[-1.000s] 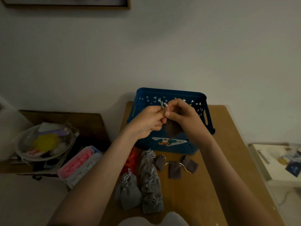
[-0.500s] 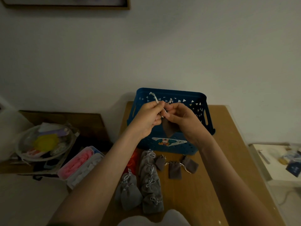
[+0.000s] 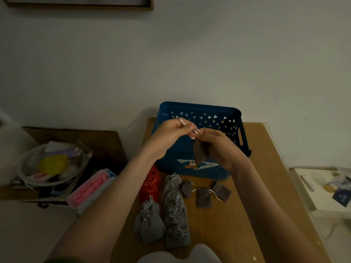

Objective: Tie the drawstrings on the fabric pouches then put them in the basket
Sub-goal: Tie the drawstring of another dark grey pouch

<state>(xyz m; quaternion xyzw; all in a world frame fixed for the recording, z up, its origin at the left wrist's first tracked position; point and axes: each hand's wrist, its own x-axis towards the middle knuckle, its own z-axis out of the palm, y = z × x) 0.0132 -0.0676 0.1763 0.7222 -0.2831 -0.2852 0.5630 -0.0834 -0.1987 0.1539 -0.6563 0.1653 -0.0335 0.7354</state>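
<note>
Near edge of worktop (image 3: 237,224): cluster of grey pouches (image 3: 161,221) lying in two rough rows, cords bunched at the necks, touching each other. Just beyond and to the right, three loose brown pouches (image 3: 204,197) lie flat, cords trailing, close together. Orange pouches (image 3: 151,185) sit left of the grey ones, partly hidden by the left forearm. Above that, both hands are raised off the worktop, close together in front of the basket. Left hand (image 3: 171,137) pinches the drawstring (image 3: 182,123), with one end sticking up past the fingers. Right hand (image 3: 218,147) pinches the brown pouch (image 3: 200,151) at its neck, and the body hangs down against the palm. Can't tell if a knot is formed. Blue basket (image 3: 199,111) stands at the far end of the worktop, against the wall. Its inside is not visible from here. Off to the left, below the worktop: a clear box with pink contents (image 3: 91,188).
</note>
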